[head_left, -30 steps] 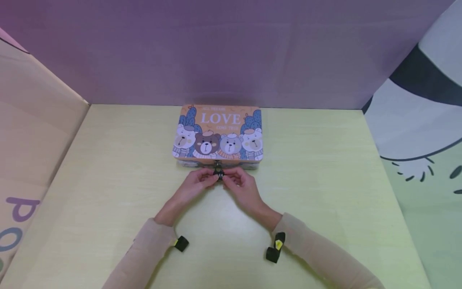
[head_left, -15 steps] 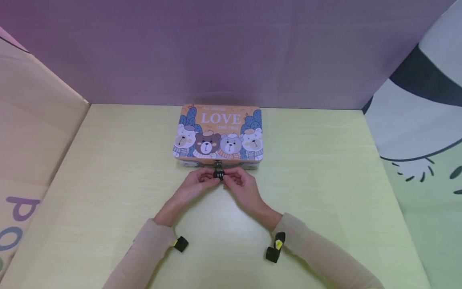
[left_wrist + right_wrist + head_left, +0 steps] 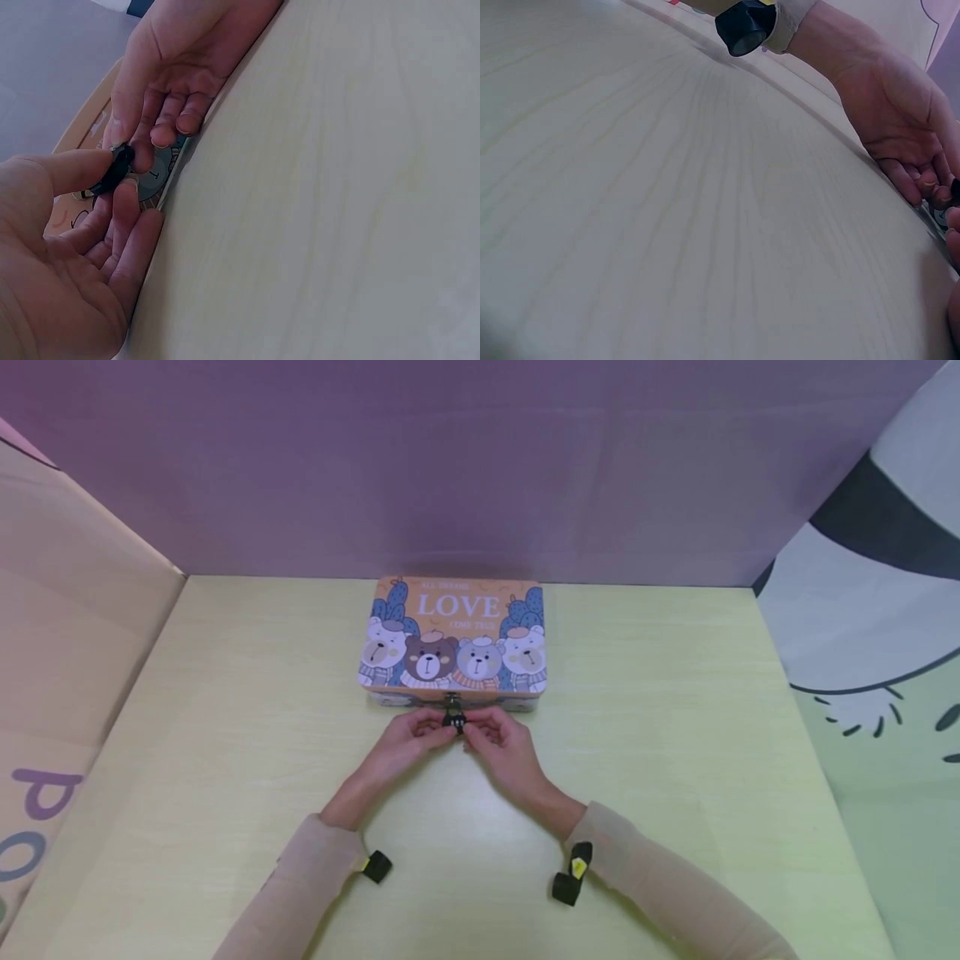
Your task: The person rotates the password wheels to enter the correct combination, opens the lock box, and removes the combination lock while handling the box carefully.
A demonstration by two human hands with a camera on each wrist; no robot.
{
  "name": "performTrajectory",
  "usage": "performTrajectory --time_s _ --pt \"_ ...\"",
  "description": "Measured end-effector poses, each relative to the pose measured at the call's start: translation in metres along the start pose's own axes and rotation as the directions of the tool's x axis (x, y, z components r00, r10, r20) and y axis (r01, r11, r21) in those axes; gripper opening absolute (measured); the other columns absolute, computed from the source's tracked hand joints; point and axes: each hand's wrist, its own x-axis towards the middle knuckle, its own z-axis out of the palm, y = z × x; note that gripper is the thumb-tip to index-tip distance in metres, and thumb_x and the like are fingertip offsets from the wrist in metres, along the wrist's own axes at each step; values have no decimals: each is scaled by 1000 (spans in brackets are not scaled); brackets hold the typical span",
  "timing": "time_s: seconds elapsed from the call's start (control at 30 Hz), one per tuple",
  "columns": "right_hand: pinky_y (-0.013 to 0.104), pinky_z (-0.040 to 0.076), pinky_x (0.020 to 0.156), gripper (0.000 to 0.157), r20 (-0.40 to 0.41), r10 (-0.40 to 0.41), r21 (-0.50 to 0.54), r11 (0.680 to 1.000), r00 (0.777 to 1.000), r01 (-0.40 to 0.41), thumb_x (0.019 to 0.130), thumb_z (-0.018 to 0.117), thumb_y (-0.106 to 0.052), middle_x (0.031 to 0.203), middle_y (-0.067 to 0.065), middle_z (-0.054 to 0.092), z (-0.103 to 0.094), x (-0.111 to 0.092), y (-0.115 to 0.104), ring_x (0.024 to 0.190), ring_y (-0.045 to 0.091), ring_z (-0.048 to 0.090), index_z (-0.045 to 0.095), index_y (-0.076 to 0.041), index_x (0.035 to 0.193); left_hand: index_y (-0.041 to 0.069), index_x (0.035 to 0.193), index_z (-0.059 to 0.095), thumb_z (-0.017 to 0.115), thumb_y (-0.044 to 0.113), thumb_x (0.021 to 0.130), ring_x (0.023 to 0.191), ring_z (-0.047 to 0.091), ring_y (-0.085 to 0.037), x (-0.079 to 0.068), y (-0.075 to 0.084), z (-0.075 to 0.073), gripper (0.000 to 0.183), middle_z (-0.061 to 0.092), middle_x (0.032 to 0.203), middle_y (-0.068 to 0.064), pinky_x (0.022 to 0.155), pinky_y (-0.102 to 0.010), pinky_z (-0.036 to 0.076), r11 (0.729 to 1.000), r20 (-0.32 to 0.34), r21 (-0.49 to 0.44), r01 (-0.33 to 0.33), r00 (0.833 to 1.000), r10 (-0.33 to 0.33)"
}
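A small black combination padlock hangs at the front clasp of a tin box. Bears, cactuses and the word LOVE decorate the orange lid, which is down. My left hand pinches the padlock from the left between thumb and fingers. From the other side, my right hand grips it the same way. Seen close in the left wrist view, the padlock sits between both hands' fingertips, which cover much of it. In the right wrist view it is nearly hidden at the right edge.
The pale wooden table spreads around the box. Behind the box rises a purple wall, with printed panels on the left and right. Black wrist cameras are strapped to both sleeves.
The padlock has tilted slightly between the fingers, and the pale marks on its face look different. Both hands and the box stay in the same place.
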Motion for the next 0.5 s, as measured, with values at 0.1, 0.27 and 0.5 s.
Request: performTrajectory --time_s 0.1,0.27,0.5 --pt "47 57 82 20 2 -3 -3 1000 1000 3 94 59 3 101 22 66 0 0 0 91 46 62 59 7 114 -3 119 61 66 14 93 94 62 -24 0 0 0 31 66 102 -10 85 -31 52 1000 -3 0 2 1000 -2" --pt "46 58 82 20 2 -14 -9 1000 1000 14 94 59 3 101 22 66 0 0 0 90 45 62 59 7 114 0 119 62 68 19 93 93 62 -22 -1 -1 1 33 67 102 -10 85 -29 52 1000 -15 5 -9 1000 9" --pt "44 58 80 20 0 -23 -23 999 1000 23 94 59 3 100 22 66 0 0 0 89 45 61 59 7 113 0 116 64 67 20 93 95 64 -21 -1 -2 1 30 69 107 -12 87 -29 52 1000 -27 24 -12 1000 12"
